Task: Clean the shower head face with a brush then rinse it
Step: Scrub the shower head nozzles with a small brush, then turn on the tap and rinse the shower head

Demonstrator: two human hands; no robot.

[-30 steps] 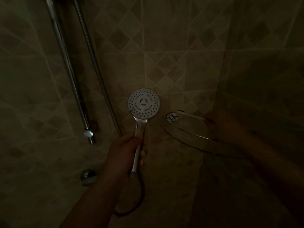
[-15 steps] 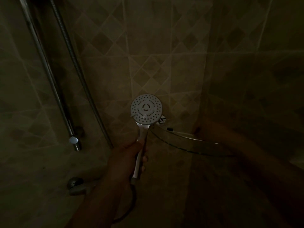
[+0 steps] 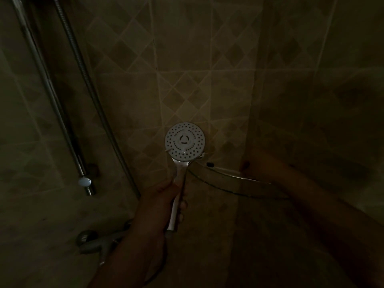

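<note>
A round white shower head (image 3: pixel 185 141) with a chrome handle stands upright, its dotted face turned toward me. My left hand (image 3: pixel 160 204) is wrapped around the handle below it. A thin brush-like stick with a dark tip (image 3: pixel 224 169) lies along the back of a glass corner shelf (image 3: pixel 218 185). My right hand (image 3: pixel 257 163) reaches to the stick's far end in deep shadow. Whether its fingers hold the stick is too dark to tell.
A chrome slide rail (image 3: pixel 52 100) and a ribbed metal hose (image 3: pixel 89 80) run down the tiled wall on the left. A mixer tap (image 3: pixel 93 242) sticks out at lower left. The shower is very dim, with tiled walls meeting in a corner.
The shower head has drifted right and now covers the shelf's wall bracket. My right hand has stayed at the back of the shelf by the stick.
</note>
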